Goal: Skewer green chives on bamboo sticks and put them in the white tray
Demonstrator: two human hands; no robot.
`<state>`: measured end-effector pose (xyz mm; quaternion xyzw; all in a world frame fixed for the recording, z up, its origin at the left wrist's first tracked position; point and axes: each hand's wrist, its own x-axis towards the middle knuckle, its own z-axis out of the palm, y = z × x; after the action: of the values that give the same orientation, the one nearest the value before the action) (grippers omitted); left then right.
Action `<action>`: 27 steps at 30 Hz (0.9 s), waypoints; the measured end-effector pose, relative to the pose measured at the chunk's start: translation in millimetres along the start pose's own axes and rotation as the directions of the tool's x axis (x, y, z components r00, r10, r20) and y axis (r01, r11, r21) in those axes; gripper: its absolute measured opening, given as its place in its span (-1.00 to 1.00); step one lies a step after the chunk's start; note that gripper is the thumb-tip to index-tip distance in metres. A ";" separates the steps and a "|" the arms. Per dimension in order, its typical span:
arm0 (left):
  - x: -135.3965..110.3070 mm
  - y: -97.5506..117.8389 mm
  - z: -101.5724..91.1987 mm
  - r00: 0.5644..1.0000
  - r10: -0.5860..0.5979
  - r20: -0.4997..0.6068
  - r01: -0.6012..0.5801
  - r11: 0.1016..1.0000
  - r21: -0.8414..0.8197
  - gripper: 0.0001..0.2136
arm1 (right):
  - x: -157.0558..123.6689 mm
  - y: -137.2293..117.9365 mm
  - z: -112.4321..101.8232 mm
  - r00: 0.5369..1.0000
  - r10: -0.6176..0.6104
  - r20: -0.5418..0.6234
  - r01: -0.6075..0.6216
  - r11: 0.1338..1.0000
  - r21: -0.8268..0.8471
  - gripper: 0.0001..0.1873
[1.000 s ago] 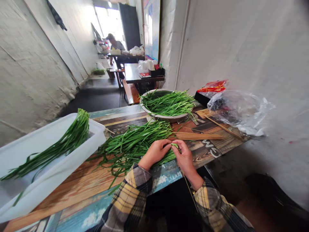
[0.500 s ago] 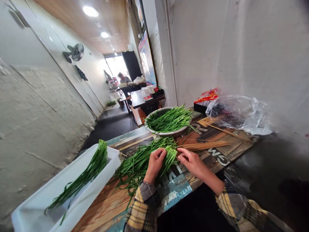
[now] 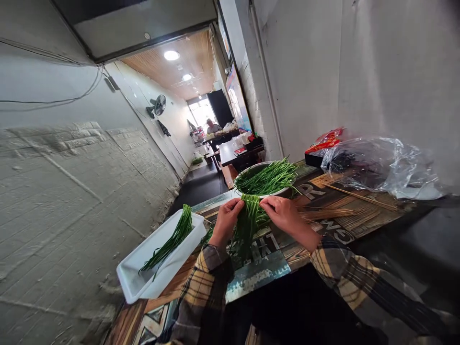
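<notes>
Between my two hands hangs a bunch of garlic chives, its pale cut ends lined up in a row at the top and its leaves drooping toward the table. The fingers of my left hand are closed at the row's left end. My right hand pinches at the right end; whether a skewer runs through the stalks is hidden. Behind my hands stands a round bowl heaped with more chives. To the right of my right hand lie several thin bamboo skewers.
A white plastic tray at left holds another chive bundle. On the table's right are a clear plastic bag, a red packet and loose sticks. Far back, a person sits at a table.
My hands have lifted the chives off the pile, and the leaves now hang down. My right hand has closed at the row's right end. The camera view has shifted left and up.
</notes>
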<state>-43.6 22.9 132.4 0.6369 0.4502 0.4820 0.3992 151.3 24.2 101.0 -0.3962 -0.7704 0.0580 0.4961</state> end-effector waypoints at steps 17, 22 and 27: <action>11.7 58.2 -16.7 0.945 0.269 0.184 -0.319 0.639 0.700 -0.71 | 8.6 4.7 -8.6 0.980 0.021 0.197 -0.008 0.998 -0.063 -0.75; 26.1 76.0 5.6 0.890 0.083 0.448 -0.445 0.371 0.815 -0.76 | 7.2 6.2 -4.8 0.976 -0.023 0.215 0.044 0.995 -0.090 -0.79; 39.1 74.1 16.3 0.832 -0.142 0.536 -0.453 0.385 0.804 -0.85 | 6.4 8.9 -1.8 0.971 -0.060 0.232 0.080 0.994 -0.077 -0.80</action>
<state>-8.6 38.6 208.7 0.8944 0.4454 -0.0008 0.0413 156.4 34.0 102.2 -0.3805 -0.8377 0.0527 0.3882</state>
